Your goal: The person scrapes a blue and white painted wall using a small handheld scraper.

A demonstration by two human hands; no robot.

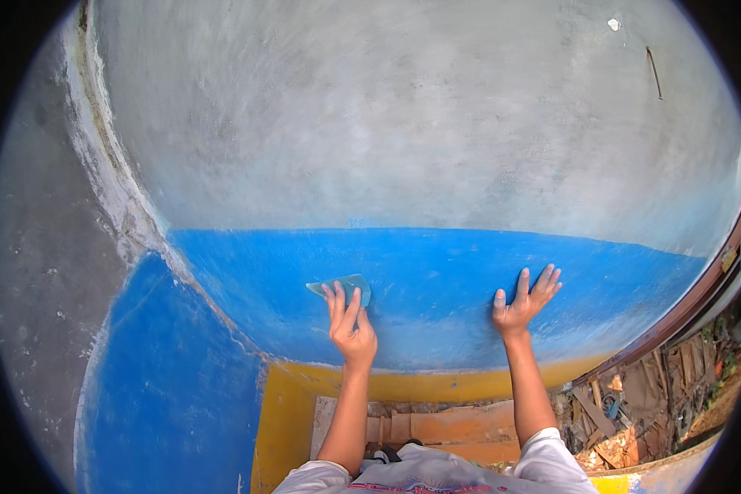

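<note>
My left hand [350,327] presses a folded greenish sheet, perhaps sandpaper [358,287], flat to the blue painted band of the wall [432,265]. Its fingertips lie over the sheet. To the right, my right hand [523,302] rests on the same blue band with its fingers spread and nothing in it. Above the band the wall is bare grey plaster [376,123] with pale, whitish smears. Below the blue runs a yellow painted strip [432,386]. Whitish scuffs show on the lower part of the blue.
At the left a rough, cracked corner seam [120,191] meets another wall, grey above and blue below [179,383]. A thin nail or wire [654,73] sticks out at the upper right. Boards and scraps [599,414] lie at the lower right; reddish-brown panels [463,426] lie below.
</note>
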